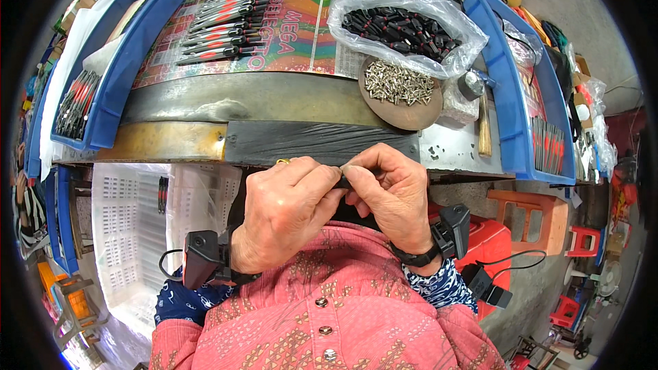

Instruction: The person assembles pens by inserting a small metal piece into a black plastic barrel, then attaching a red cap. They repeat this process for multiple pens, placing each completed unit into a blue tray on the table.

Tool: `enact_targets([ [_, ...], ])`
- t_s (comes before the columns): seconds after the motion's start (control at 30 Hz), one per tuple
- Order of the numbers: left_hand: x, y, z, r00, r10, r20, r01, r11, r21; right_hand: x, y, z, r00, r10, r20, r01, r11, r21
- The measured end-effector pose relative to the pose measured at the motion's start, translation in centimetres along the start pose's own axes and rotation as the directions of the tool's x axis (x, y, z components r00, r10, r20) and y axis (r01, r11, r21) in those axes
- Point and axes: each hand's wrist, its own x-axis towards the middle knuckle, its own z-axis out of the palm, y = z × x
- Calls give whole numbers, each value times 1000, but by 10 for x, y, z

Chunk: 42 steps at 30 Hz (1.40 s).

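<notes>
My left hand [288, 195] and my right hand [387, 192] meet at the bench's near edge, in front of my body. Their fingertips are pinched together around a small dark piece [344, 179], mostly hidden by the fingers, so its kind does not show. Just beyond them, a black strip [322, 142] covers the bench edge. A shallow brown dish [404, 121] of small silver metal pieces [401, 82] lies past my right hand. Behind it a clear plastic bag [473, 48] holds many small black parts with red marks [404, 31].
Slim black, red and silver tools [226, 24] lie in a row on a printed sheet [308, 34]. Blue trays [110, 106] [510, 123] flank the bench. A wooden-handled brush [484, 123] lies at right. Below are a white crate [130, 233] and an orange stool [531, 216].
</notes>
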Motion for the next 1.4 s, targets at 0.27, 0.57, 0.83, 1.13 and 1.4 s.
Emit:
enact_targets([
  [0.27,2,1,-6,997,-77,28,80,993,-88,-1,2,2,1000,-18,5,17,993,120],
  [0.57,3,-4,-11,992,-92,91,109,972,-208,-1,8,-7,995,-45,89,25,977,210],
  [0.83,2,3,-9,988,-149,49,155,971,-181,-3,8,10,964,-241,-112,237,970,-49],
  [1.13,1,-1,-8,989,-135,57,144,968,-206,-1,2,1,998,-62,13,60,993,103],
  [1.4,0,2,-2,994,-104,-19,102,990,-101,-1,2,2,998,-52,18,50,992,119],
])
